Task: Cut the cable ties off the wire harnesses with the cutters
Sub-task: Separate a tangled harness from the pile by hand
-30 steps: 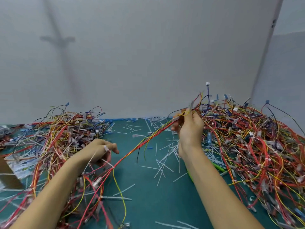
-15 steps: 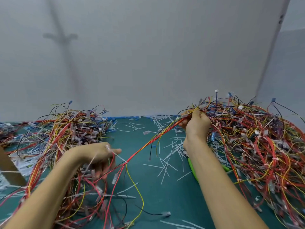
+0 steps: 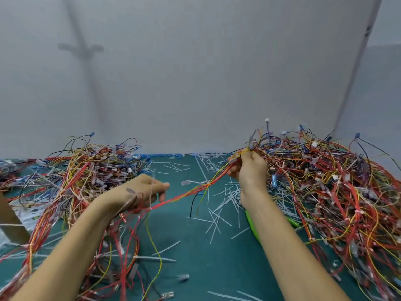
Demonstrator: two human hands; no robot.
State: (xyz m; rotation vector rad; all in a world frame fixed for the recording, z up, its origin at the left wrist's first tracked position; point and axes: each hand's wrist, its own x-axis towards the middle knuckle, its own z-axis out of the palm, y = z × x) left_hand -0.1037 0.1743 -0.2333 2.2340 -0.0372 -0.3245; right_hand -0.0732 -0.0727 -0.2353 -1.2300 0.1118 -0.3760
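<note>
Red, yellow, black wires (image 3: 186, 193) — teal mat (image 3: 195, 257), green-handled cutters (image 3: 252, 227).

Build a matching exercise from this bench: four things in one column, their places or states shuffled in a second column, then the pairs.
Column A
1. left hand
2. right hand
3. green-handled cutters
4. cut tie scraps

Column B
a. lie on the mat, partly under the right forearm
b. scattered over the middle of the mat
c. grips the stretched harness near the left wire pile
d. pinches the stretched harness at the edge of the right wire pile

Pairs: 1-c, 2-d, 3-a, 4-b.
</note>
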